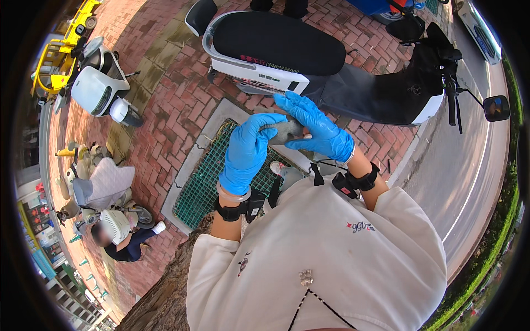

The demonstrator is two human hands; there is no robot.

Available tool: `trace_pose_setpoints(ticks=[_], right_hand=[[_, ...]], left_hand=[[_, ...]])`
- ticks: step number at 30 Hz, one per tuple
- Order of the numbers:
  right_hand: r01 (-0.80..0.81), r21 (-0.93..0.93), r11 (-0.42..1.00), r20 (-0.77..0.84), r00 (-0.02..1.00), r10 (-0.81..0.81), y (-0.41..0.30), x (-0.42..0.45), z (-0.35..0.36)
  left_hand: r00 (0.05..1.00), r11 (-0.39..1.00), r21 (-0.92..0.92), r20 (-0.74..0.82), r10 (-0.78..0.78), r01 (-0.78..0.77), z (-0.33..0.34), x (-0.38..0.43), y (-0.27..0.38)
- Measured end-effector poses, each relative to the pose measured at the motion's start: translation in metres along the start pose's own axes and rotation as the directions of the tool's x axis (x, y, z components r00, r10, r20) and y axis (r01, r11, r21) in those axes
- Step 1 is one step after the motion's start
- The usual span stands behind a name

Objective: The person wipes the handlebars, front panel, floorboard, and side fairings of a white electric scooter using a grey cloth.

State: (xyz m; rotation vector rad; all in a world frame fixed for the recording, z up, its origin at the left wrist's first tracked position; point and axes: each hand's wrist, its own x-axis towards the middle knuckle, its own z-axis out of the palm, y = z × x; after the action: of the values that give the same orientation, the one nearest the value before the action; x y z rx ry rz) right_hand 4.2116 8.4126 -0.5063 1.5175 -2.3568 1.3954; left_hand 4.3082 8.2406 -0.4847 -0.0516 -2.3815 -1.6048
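Note:
A crumpled grey cloth is bunched between my two blue-gloved hands, in front of my chest. My left hand pinches its left side between thumb and curled fingers. Around its right side is my right hand, thumb below and fingers stretched out above. Just past my fingertips stands an electric scooter, white and black, its long black seat lying crosswise before me. Writing marks the white side panel. My right fingertips overlap the panel's lower edge in the view; whether they touch it I cannot tell.
Below my hands a green grate lies in a concrete frame on red brick paving. A tree trunk rises close at my left. Leftward are a parked white scooter and a crouching person beside another scooter. A road runs along the right.

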Motion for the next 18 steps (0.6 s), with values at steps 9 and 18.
trace_pose_setpoints(ticks=[9,18], right_hand=[[-0.593,0.418,0.688,0.333,0.805,0.492,0.041,-0.053,-0.086],[-0.411,0.484,0.773,0.157,0.909,0.386,0.077,-0.070,-0.142]], left_hand=[[0.999,0.997,0.075,-0.031,-0.021,0.023,0.058,0.024,0.005],[0.981,0.993,0.043,0.157,-0.114,0.109,0.130,0.061,0.017]])
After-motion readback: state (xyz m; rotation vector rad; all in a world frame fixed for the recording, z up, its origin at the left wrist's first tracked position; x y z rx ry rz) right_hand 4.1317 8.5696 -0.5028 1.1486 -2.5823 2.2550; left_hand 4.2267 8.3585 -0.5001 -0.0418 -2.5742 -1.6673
